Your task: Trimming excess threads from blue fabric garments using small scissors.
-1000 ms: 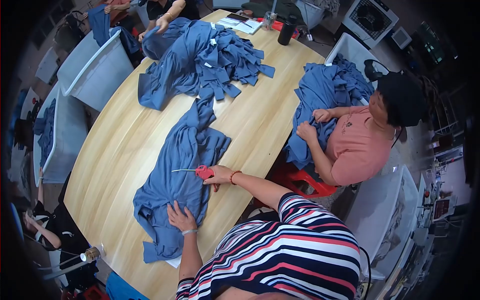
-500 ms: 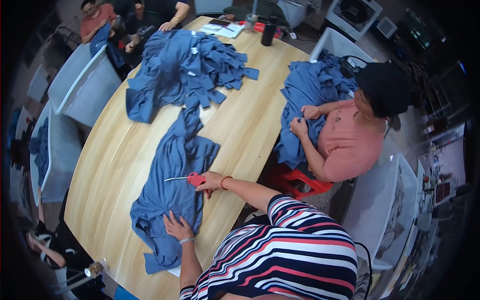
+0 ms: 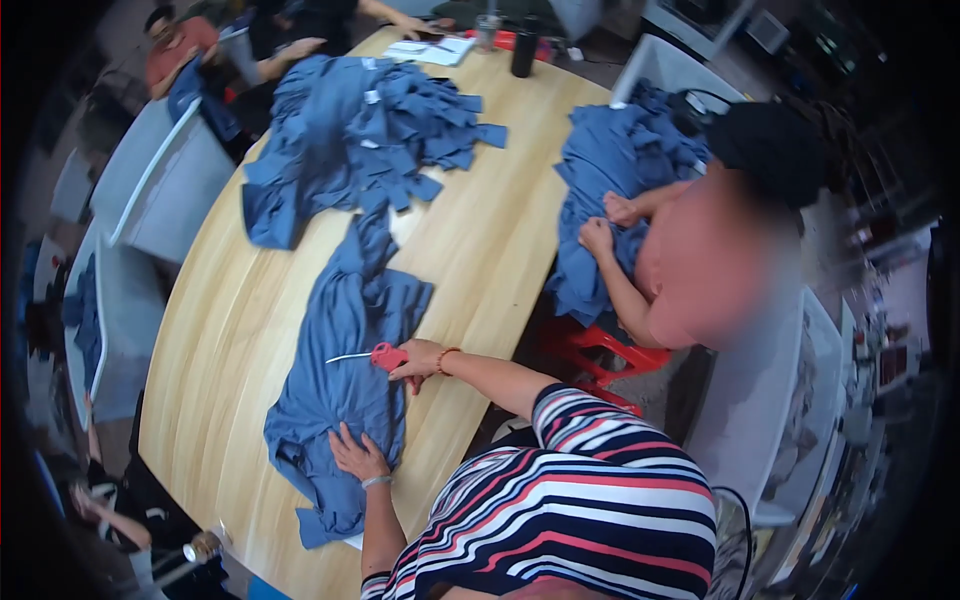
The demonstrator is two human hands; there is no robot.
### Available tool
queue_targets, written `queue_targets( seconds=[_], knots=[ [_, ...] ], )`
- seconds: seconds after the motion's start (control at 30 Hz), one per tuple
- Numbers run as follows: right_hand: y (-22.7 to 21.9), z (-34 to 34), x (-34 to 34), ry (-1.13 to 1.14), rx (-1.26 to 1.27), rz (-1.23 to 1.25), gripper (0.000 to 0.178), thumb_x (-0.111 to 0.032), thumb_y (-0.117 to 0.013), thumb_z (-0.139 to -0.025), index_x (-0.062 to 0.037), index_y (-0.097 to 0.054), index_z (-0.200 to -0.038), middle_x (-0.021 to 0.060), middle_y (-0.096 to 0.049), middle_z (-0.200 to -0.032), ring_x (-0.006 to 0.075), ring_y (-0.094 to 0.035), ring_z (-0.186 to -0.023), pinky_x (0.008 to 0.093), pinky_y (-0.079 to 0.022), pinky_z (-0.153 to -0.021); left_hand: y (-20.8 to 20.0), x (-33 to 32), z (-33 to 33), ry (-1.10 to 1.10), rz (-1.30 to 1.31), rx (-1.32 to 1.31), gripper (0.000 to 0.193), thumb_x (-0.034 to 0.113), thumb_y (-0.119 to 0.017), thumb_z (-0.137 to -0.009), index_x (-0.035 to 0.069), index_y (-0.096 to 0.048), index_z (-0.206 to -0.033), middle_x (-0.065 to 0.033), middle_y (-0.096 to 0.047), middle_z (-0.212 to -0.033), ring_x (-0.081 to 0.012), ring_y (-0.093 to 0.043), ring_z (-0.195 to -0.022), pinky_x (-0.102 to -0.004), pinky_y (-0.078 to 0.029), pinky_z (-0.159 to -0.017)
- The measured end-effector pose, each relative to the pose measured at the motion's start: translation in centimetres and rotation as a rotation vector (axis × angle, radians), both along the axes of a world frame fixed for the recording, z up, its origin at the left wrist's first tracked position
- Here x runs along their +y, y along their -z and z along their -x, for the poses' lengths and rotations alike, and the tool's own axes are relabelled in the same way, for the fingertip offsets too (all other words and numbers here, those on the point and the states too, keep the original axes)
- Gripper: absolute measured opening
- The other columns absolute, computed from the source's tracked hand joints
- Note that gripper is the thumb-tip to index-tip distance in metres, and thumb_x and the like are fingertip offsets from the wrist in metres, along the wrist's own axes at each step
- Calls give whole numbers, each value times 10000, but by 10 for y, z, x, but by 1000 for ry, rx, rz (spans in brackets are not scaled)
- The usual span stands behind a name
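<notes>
A blue garment (image 3: pixel 340 400) lies spread lengthwise on the table before me, its far end touching a heap of similar garments. My left hand (image 3: pixel 358 456) rests flat on its near part, fingers spread. My right hand (image 3: pixel 422 360) is closed round the handle of a red air blow gun (image 3: pixel 388 357). The gun's thin bent metal nozzle (image 3: pixel 348 356) points left over the middle of the garment. My palm and fingers partly hide the handle.
The blue garment heap (image 3: pixel 340 135) covers the far part of the wooden table (image 3: pixel 210 400). A co-worker in pink (image 3: pixel 705 265) handles blue garments (image 3: pixel 610 170) at the right. A black bottle (image 3: pixel 524 50) and papers (image 3: pixel 430 50) stand at the far end. Pale bins (image 3: pixel 165 185) line the left.
The view has shifted slightly. A person at the far end has stretched an arm out over the papers. My hands and the blow gun keep about the same place on the garment.
</notes>
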State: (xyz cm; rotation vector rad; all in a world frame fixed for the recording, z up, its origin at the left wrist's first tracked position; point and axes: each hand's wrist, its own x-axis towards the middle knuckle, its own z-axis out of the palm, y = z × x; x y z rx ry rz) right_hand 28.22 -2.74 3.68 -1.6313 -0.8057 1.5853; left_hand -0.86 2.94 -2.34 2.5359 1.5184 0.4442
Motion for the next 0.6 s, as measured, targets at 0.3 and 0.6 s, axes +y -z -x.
queue_targets(
  seconds=[0.3, 0.6],
  knots=[
    [14, 11, -10, 155, 187, -77, 239, -238, -720, -779, -45, -582, -812, 48, -607, -650, 152, -630, -534, 277, -519, -497, -10, -12, 2, 17, 16, -32, 555, 285, -582, -797, 160, -432, -1317, -178, -378, -1356, -341, -341, -1267, -480, -262, -994],
    [31, 2, -4, 63, -78, 25, 245, -283, -720, -782, -61, -616, -791, 42, -642, -649, 104, -601, -503, 211, -424, -424, -48, -37, 37, -102, 134, 32, 857, 441, -697, -693, 92, -324, -1381, -143, -401, -1345, -305, -344, -1263, -523, -206, -1018]
  ],
)
